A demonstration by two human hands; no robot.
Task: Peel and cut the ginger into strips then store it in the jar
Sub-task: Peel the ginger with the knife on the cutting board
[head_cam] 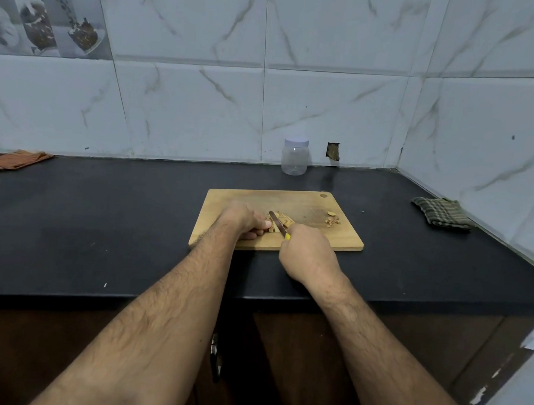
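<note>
Cutting board (pixel 306 205) centred on counter (pixel 100 222); jar (pixel 295 157) behind it, at wall. Ginger (pixel 282 220) mid-board, peel scraps (pixel 332 220) to its right. One cloth (pixel 14 159) far left, another cloth (pixel 442 213) right of board.

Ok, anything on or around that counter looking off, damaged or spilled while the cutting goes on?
Yes: a small broken hole in the wall tile, just right of the jar, exposes brown material behind. Peel scraps lie loose near the cutting board's right side. Nothing spilled.

The right hand (pixel 307 255) grips a yellow-handled knife (pixel 277 224), its blade angled toward the left hand (pixel 244 220). The left hand's fingers curl over ginger pieces (pixel 282 220) on the cutting board (pixel 309 205). Peel scraps (pixel 333 220) lie beyond the right hand.
</note>
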